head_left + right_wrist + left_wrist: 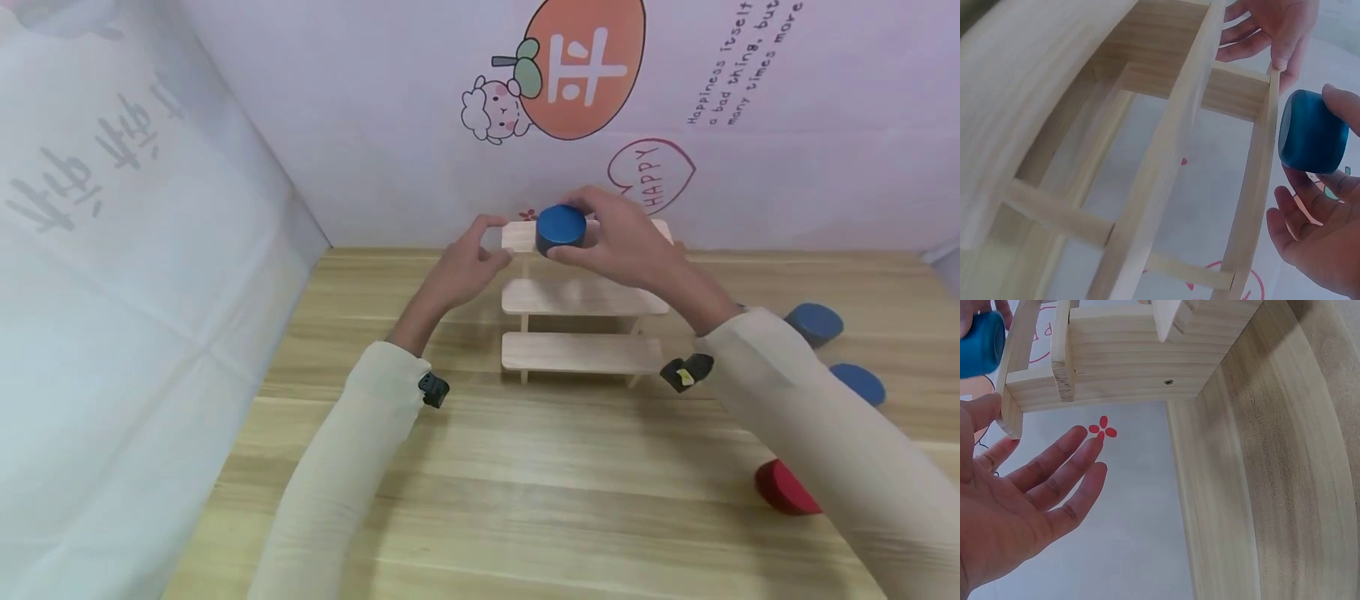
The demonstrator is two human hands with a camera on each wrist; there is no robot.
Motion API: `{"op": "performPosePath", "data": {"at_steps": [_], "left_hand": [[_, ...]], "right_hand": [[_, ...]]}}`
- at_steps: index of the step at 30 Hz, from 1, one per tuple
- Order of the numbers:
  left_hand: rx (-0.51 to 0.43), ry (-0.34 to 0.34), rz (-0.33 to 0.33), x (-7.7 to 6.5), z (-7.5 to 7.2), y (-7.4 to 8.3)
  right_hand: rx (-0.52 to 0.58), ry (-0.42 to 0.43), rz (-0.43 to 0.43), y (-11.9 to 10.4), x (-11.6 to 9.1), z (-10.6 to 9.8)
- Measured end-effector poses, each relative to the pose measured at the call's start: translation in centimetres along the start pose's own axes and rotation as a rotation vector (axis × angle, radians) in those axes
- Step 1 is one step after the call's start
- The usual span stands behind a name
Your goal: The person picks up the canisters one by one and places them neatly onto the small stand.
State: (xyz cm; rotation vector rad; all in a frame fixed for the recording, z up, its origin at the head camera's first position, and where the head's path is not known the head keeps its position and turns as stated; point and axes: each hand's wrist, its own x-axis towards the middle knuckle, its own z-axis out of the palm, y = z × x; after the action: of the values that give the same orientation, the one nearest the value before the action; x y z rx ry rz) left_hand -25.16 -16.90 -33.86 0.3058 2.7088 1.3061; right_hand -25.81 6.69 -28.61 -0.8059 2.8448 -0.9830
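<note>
A small three-tier wooden shelf stand (581, 297) stands on the table against the back wall. At its top left end, the thumb and index finger of my left hand (467, 265) pinch the top board; the other fingers spread loosely in the left wrist view. My right hand (630, 240) grips a blue cylinder (561, 227) between thumb and fingers. In the right wrist view the cylinder (1314, 131) shows a small gap from the top board (1254, 187). From the head it overlaps that board left of its middle.
Two blue cylinders, one farther back (814, 323) and one nearer (858, 383), lie on the table to the right, by my right sleeve. A red cylinder (786, 487) is partly covered by that sleeve. White printed sheets form the back wall (390, 125) and left wall (150, 275).
</note>
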Motion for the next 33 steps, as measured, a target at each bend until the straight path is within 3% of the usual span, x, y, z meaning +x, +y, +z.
{"op": "performPosePath", "data": {"at_steps": [16,33], "left_hand": [[-0.003,-0.017,0.021,0.1,-0.2,0.0],[-0.017,-0.014,0.031,-0.3,-0.3,-0.1]], "right_hand": [[0.029,0.0,0.035,-0.9,2.4,1.1],[0.078,-0.029,0.086,-0.3,3.2,1.8]]}}
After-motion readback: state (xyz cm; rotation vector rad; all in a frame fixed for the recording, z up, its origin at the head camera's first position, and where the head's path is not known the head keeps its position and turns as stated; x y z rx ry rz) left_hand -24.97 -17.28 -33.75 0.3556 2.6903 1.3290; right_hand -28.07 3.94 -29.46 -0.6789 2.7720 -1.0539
